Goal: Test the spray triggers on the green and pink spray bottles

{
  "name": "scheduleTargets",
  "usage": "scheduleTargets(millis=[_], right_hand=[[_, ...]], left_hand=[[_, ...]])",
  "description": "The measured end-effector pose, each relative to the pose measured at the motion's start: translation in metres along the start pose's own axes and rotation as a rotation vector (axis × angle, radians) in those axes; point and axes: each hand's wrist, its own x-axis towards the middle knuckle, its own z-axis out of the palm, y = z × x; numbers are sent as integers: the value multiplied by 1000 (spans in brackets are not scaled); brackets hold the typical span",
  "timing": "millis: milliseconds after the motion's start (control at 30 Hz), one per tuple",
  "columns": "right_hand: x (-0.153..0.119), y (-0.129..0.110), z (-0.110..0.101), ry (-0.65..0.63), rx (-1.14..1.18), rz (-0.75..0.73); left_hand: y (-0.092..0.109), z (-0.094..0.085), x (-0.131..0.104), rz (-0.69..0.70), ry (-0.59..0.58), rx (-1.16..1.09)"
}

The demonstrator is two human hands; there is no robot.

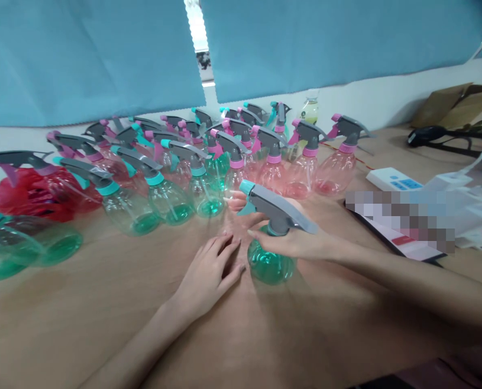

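Bench [119, 302]: wood-toned, lined with spray bottles [170, 202].
Room: blue curtains [103, 54], white wall [370, 100].
Right hand [295, 243]: grasping teal-nozzled spray bottle [271, 266].
Left hand [208, 270]: empty, palm down.

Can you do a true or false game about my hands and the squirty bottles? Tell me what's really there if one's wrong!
1. The right hand is holding a spray bottle with green liquid in it. True.
2. The left hand is squeezing a pink trigger. False: it rests on the table, holding nothing.
3. Blue cloth hangs behind the bottles. True.
4. Every bottle has a pink collar. False: some collars are turquoise, like this turquoise collar.
5. The crinkly red plastic is over on the right side. False: it is on the left side.
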Motion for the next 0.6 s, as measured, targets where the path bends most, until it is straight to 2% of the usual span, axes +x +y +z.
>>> scheduleTargets(millis=[133, 367, 600], right_hand=[[1, 2, -1, -23, -6, 5], [1, 0, -5, -84, -16, 105], [2, -8, -5, -61, -52, 133]], left_hand=[[0, 0, 0, 6, 2, -4], [-1, 1, -1, 3, -2, 15], [0, 2, 0, -3, -12, 21]])
